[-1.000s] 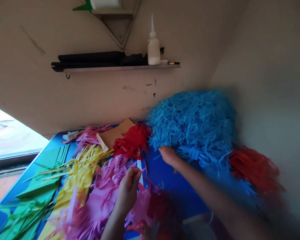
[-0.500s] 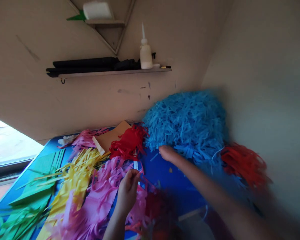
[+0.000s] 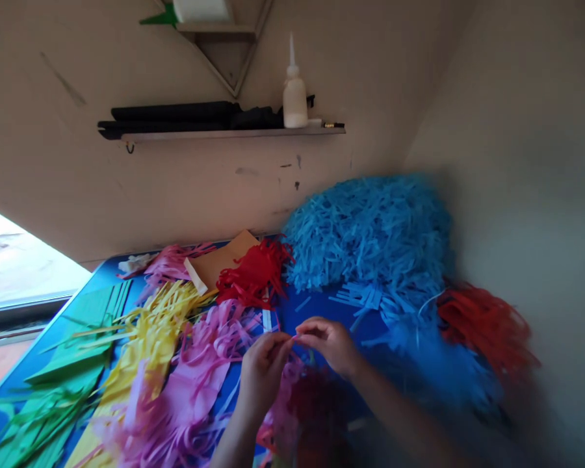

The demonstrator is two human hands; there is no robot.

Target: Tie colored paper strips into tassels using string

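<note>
Beige wall (image 3: 199, 201) rises behind a blue table (image 3: 314, 312) set into a corner, with bright light at the far left. On a narrow shelf (image 3: 234, 134) stands a pale bottle (image 3: 295, 103) with a long pointed nozzle; whether it bears a label, and how full it is, I cannot tell. Dark rolls (image 3: 170, 117) lie left of it. Higher up, on a small ledge (image 3: 217, 28), lies a white bottle (image 3: 202, 9) with a green nozzle, cut by the top edge, its contents hidden. Over the table's near middle, the left hand (image 3: 267, 361) is half curled, its thumb and forefinger pinching a thin pink strip (image 3: 294, 337). Facing it, the right hand (image 3: 332, 344) also pinches the strip, its other fingers loosely bent; the fingertips of the two hands almost meet. Pink fringe (image 3: 195, 390) spreads beside the left forearm, then yellow fringe (image 3: 151, 344) and green paper (image 3: 73, 344) farther left. Red fringe (image 3: 251, 276) overlaps a tan sheet (image 3: 214, 265) near the wall. A big blue heap (image 3: 370, 234) fills the back corner, beyond the right hand, with a red bundle (image 3: 482, 325) to its right.
</note>
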